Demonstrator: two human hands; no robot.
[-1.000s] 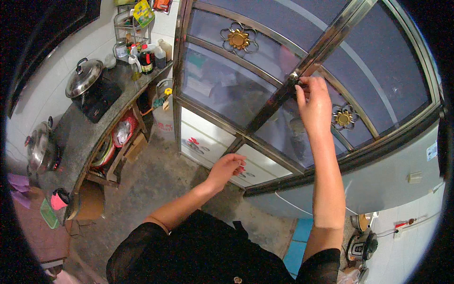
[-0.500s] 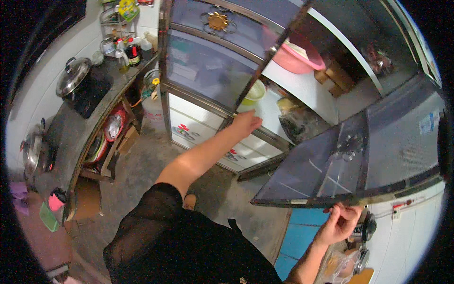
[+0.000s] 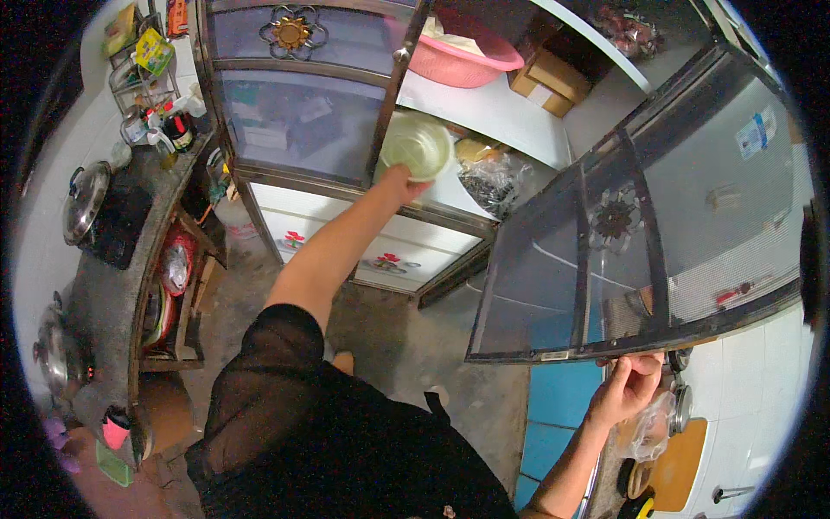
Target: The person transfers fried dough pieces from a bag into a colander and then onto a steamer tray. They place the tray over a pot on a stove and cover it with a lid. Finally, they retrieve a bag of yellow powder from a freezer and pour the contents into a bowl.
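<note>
Gripping the near side of the pale green bowl (image 3: 418, 145), the left hand (image 3: 403, 183) supports it at the opening of the lower compartment of the cabinet (image 3: 432, 240). The right hand (image 3: 629, 389) has its fingers bent at the free edge of the mesh door (image 3: 562, 259); the frame hides the fingertips, so a full grasp cannot be confirmed. Status: the door is open and the bowl is in hand. Outstanding: the bowl is not clear of the cabinet, and the door is not closed. Containers: no contents can be made out in the bowl. The pink basin (image 3: 467, 65), on the upper shelf (image 3: 484, 108), holds a pale item (image 3: 450, 36). Beside the basin is a cardboard box (image 3: 558, 76), contents not visible. A clear plastic bag (image 3: 497, 183), right of the bowl, encloses dark material.
</note>
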